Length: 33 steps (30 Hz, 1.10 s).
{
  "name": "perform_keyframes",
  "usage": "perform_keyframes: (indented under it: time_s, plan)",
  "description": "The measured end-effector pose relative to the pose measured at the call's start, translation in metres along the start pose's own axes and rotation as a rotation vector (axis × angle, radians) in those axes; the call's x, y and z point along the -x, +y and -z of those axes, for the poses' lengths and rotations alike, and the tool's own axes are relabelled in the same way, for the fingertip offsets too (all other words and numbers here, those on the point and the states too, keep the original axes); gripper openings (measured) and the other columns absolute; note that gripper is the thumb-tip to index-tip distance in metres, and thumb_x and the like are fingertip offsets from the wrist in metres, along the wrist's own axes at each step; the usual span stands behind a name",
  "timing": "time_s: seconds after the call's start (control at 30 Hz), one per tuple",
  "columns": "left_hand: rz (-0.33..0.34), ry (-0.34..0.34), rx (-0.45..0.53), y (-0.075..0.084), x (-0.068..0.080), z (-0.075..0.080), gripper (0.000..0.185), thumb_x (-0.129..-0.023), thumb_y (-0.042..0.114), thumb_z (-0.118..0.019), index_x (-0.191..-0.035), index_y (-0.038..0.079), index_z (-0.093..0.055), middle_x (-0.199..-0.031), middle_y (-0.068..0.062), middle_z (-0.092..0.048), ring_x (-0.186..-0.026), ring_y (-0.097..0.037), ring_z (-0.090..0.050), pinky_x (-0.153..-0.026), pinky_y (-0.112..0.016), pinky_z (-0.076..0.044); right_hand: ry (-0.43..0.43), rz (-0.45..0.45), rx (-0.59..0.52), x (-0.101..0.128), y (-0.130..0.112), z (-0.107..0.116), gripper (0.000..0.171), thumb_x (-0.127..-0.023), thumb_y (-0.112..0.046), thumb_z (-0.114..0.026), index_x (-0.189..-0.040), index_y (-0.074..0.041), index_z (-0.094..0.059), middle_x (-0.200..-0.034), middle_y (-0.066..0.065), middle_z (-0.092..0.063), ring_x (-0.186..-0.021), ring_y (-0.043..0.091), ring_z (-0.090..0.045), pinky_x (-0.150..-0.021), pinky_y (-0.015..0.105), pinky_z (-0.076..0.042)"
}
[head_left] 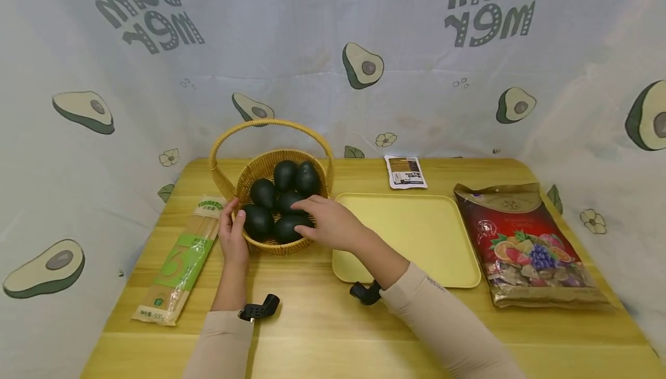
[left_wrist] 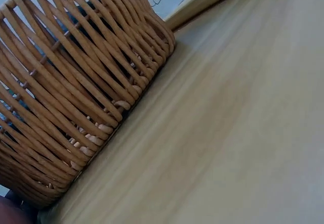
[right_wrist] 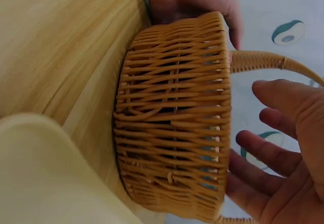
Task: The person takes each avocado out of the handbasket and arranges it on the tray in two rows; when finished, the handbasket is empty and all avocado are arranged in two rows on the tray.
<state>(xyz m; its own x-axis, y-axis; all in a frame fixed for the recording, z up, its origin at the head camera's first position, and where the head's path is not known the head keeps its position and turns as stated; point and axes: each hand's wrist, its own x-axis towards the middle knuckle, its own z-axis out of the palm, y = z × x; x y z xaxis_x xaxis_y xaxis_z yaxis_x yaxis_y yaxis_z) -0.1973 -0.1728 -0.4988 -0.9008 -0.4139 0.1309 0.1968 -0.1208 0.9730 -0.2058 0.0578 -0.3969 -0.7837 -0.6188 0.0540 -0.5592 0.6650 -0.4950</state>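
A yellow wicker basket [head_left: 273, 247] with a tall hoop handle [head_left: 270, 122] stands on the table, with several dark green avocados [head_left: 258, 223] inside. At the basket's left side, my left hand [head_left: 233, 241] holds the rim, its thumb near the front-left avocado. My right hand [head_left: 333, 222] reaches over the right part of the rim, above the front avocados. In the right wrist view, the right hand's fingers [right_wrist: 273, 155] are spread and loosely bent, with nothing between them and the thumb. The basket's woven side [left_wrist: 76, 82] fills the upper left of the left wrist view.
A pale yellow tray [head_left: 411, 240] lies right of the basket, partly under my right forearm. Farther right is a red candy bag [head_left: 525, 246]. A small white-edged packet [head_left: 406, 172] lies behind the tray. Left of the basket is a green noodle packet [head_left: 182, 260].
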Motion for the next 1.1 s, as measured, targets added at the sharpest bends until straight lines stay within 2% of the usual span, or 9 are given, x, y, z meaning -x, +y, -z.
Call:
perform_keyframes:
  time_s: [0.23,0.47,0.63,0.87,1.1]
  plan:
    - [-0.039,-0.028,-0.012,-0.006,-0.002,0.003,0.045,-0.104,0.011,-0.049,-0.146,-0.002,-0.044,-0.157,-0.01,-0.038,-0.156,-0.02,-0.02,-0.122,-0.038,-0.022,-0.141,-0.073,0.1,-0.029,-0.006,-0.013,0.054,-0.094,-0.038,-0.074,-0.143,-0.019,-0.06,-0.144,0.007,-0.06,-0.131,0.026,-0.058,-0.107,0.043,-0.05]
    - [-0.058,-0.019,-0.018,-0.009,-0.002,0.003,0.045,-0.102,0.008,-0.05,-0.145,-0.003,-0.045,-0.154,-0.011,-0.041,-0.154,-0.02,-0.024,-0.123,-0.039,-0.021,-0.198,-0.089,0.182,-0.042,-0.006,-0.023,0.057,-0.091,-0.038,-0.077,-0.143,-0.021,-0.06,-0.145,0.002,-0.061,-0.134,0.023,-0.057,-0.111,0.043,-0.046]
    - [-0.058,-0.015,-0.034,-0.01,-0.002,0.003,0.045,-0.102,0.008,-0.05,-0.145,-0.003,-0.046,-0.153,-0.012,-0.042,-0.153,-0.02,-0.025,-0.124,-0.039,-0.021,-0.207,-0.09,0.177,-0.044,-0.005,-0.025,0.057,-0.09,-0.038,-0.078,-0.142,-0.022,-0.061,-0.144,0.001,-0.062,-0.133,0.022,-0.058,-0.112,0.041,-0.046]
    - [-0.062,-0.025,-0.031,-0.008,-0.003,0.002,0.045,-0.102,0.008,-0.05,-0.145,-0.003,-0.045,-0.154,-0.011,-0.041,-0.152,-0.019,-0.026,-0.12,-0.034,-0.024,-0.205,-0.094,0.159,-0.042,-0.004,-0.023,0.054,-0.09,-0.041,-0.077,-0.14,-0.022,-0.064,-0.143,0.003,-0.062,-0.132,0.023,-0.058,-0.109,0.042,-0.048]
    - [-0.054,-0.027,-0.004,-0.009,-0.002,0.003,0.045,-0.102,0.008,-0.05,-0.145,-0.004,-0.044,-0.155,-0.012,-0.039,-0.154,-0.02,-0.023,-0.12,-0.035,-0.023,-0.166,-0.087,0.039,-0.034,-0.002,-0.019,0.057,-0.092,-0.038,-0.076,-0.143,-0.02,-0.06,-0.144,0.006,-0.059,-0.132,0.025,-0.057,-0.108,0.042,-0.049]
